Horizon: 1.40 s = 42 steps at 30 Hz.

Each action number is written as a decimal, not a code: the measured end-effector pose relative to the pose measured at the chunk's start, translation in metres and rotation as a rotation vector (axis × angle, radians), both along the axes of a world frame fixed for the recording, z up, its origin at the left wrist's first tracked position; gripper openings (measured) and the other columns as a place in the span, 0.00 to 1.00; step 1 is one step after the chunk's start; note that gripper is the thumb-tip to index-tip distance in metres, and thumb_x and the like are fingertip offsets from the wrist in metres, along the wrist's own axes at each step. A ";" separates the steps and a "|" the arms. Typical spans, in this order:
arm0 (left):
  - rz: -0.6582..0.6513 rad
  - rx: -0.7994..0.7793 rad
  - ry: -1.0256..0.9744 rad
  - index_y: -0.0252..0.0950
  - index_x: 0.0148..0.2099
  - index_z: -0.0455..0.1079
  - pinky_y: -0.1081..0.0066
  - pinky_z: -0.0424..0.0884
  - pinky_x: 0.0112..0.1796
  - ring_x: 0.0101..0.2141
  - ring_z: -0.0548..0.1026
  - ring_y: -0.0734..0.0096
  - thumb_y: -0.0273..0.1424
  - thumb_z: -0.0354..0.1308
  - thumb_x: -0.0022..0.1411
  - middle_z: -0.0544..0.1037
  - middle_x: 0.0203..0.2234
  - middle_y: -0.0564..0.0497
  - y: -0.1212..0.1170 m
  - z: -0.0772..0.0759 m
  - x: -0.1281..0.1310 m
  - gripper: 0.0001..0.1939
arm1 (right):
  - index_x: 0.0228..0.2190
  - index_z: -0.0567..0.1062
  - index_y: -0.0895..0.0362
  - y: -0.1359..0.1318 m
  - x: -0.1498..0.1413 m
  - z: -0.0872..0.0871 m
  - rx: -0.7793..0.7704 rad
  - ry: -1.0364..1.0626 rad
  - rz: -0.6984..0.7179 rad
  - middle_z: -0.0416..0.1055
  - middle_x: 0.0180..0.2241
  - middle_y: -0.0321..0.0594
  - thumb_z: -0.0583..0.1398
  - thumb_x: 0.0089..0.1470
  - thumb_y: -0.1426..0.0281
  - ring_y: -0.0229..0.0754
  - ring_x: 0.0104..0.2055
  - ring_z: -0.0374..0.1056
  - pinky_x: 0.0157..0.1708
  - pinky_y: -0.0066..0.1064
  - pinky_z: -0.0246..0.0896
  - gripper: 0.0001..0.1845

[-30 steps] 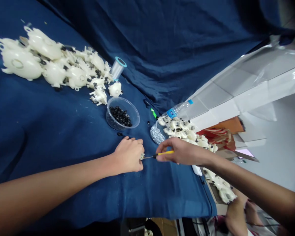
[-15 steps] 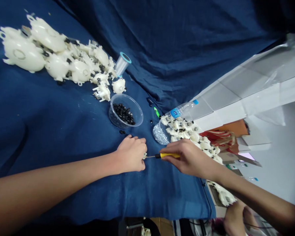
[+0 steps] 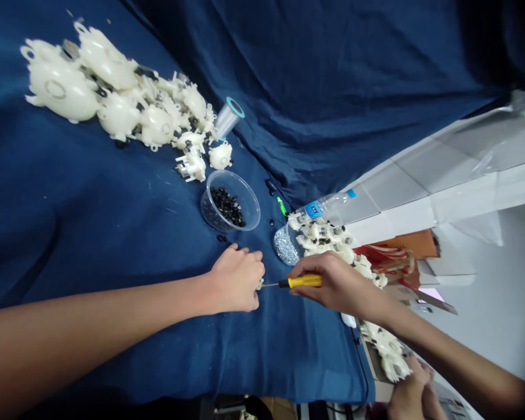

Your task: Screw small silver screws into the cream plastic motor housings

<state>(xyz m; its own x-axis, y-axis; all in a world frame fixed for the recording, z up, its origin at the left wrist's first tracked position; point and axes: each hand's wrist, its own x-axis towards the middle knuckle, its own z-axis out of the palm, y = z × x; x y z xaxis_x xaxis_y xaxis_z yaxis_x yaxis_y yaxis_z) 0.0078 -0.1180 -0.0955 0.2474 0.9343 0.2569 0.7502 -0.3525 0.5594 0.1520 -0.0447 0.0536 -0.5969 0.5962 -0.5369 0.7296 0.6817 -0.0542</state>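
Navy cloth covers the work surface and rises behind it in folds; a white panel under plastic film runs along the right. Clock positions are taken from my hands. At 10 o'clock lies a large heap of cream plastic housings, with a spool of clear film at its edge. At 1 o'clock, a second heap of cream parts lies against a water bottle on its side and a clear tub of tiny silver pieces. At 4 o'clock is a third heap, with a co-worker's hand just beside it. Nearer, at 11 o'clock, sits a clear plastic bowl of small black parts.

My left hand rests on the cloth, fingers curled narrow around a small white plastic part, mostly hidden. My right hand has its fingers wrapped around a yellow-handled screwdriver, whose thin shaft reaches that part.
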 end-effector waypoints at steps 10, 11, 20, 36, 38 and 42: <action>-0.006 -0.006 0.004 0.35 0.33 0.77 0.49 0.69 0.43 0.37 0.76 0.52 0.40 0.64 0.49 0.76 0.38 0.45 -0.001 0.000 -0.002 0.13 | 0.33 0.81 0.56 -0.009 -0.004 0.001 0.100 -0.035 0.153 0.79 0.30 0.39 0.64 0.56 0.67 0.41 0.30 0.71 0.33 0.31 0.59 0.07; -0.007 -0.007 0.002 0.34 0.33 0.77 0.49 0.69 0.44 0.38 0.76 0.51 0.42 0.65 0.49 0.76 0.38 0.45 -0.001 0.000 -0.001 0.16 | 0.32 0.81 0.56 -0.008 -0.005 0.000 0.088 -0.036 0.083 0.79 0.30 0.39 0.64 0.55 0.67 0.40 0.29 0.70 0.32 0.31 0.59 0.06; 0.013 0.013 -0.025 0.35 0.34 0.77 0.49 0.67 0.43 0.37 0.76 0.51 0.52 0.68 0.45 0.76 0.36 0.47 0.000 -0.005 0.001 0.25 | 0.29 0.78 0.61 0.006 -0.007 -0.008 -0.188 -0.050 -0.374 0.71 0.20 0.36 0.65 0.51 0.60 0.35 0.19 0.63 0.19 0.26 0.56 0.14; 0.066 0.054 -0.033 0.34 0.34 0.75 0.54 0.56 0.40 0.35 0.74 0.58 0.33 0.33 0.74 0.76 0.35 0.47 -0.005 -0.004 0.002 0.29 | 0.31 0.81 0.57 -0.008 -0.003 -0.001 0.038 -0.006 0.145 0.77 0.27 0.37 0.64 0.56 0.68 0.37 0.27 0.67 0.30 0.29 0.57 0.06; 0.080 0.056 -0.016 0.33 0.35 0.74 0.55 0.56 0.39 0.35 0.74 0.58 0.31 0.34 0.74 0.76 0.34 0.47 -0.005 -0.004 0.003 0.27 | 0.29 0.80 0.57 -0.004 -0.004 -0.004 -0.010 -0.005 -0.026 0.76 0.26 0.37 0.66 0.53 0.65 0.37 0.27 0.67 0.28 0.29 0.57 0.08; 0.084 0.064 0.014 0.33 0.35 0.72 0.57 0.56 0.38 0.34 0.74 0.59 0.29 0.36 0.73 0.76 0.34 0.47 -0.007 -0.002 0.003 0.24 | 0.27 0.78 0.58 0.002 -0.001 -0.012 -0.166 0.002 -0.441 0.70 0.20 0.36 0.69 0.48 0.56 0.36 0.22 0.63 0.22 0.27 0.54 0.17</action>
